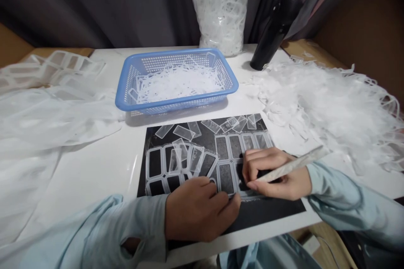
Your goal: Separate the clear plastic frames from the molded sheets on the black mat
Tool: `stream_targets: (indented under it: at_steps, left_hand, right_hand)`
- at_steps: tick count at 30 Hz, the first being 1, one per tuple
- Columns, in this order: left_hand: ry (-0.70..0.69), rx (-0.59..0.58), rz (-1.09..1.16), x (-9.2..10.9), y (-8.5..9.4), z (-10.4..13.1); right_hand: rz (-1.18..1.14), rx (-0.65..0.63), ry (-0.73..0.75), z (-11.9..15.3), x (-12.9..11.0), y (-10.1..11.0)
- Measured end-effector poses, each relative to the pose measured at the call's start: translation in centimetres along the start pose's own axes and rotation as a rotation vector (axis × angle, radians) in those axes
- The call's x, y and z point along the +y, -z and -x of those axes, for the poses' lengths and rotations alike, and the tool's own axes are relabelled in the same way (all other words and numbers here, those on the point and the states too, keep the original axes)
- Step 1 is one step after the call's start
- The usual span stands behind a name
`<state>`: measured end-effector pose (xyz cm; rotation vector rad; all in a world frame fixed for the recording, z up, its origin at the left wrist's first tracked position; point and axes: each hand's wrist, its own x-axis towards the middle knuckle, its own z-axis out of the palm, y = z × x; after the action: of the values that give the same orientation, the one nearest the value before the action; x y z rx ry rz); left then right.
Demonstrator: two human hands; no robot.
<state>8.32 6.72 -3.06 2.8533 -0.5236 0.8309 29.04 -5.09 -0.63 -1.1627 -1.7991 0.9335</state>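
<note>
A black mat (261, 214) carries a translucent plastic sheet (232, 162) of rectangular frames, some with dark openings. My left hand (203, 208) lies over its lower edge, fingers curled and pressed down against it; the fingertips are partly hidden. In my right hand (279, 174) is a slim, pale, wrapped-looking stick tool (292, 166), slanting up to the right. Its working tip is hidden by my fingers, close over a frame right of my left hand. Loose clear rectangles (184, 132) are scattered along the mat's top and over the left frames.
Behind the mat stands a blue basket (176, 107) of thin white frame pieces. A clear bag (221, 12) of similar strips and a black cylinder (273, 33) are at the back. Translucent sheets (57, 109) lie left; a heap of white strips (331, 105) spreads right.
</note>
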Motion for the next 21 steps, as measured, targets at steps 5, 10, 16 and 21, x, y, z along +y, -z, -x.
stream_targets:
  at_steps: [5, 10, 16, 21]
  left_hand:
    - [-0.014, -0.023, 0.019, -0.1, 0.1, -0.1]
    - [-0.017, -0.108, 0.028, -0.3, 0.9, -0.6]
    - [0.003, -0.12, 0.063, -0.3, 1.1, -0.8]
    - [-0.004, -0.115, 0.062, -0.4, 1.0, -0.8]
  right_hand:
    - [0.036, -0.037, -0.013, 0.3, 0.2, -0.1]
    - [0.063, -0.048, 0.018, 0.2, 0.2, -0.1]
    - [0.039, -0.03, 0.027, 0.0, -0.1, -0.1]
    - [0.032, -0.034, 0.02, 0.2, 0.2, -0.1]
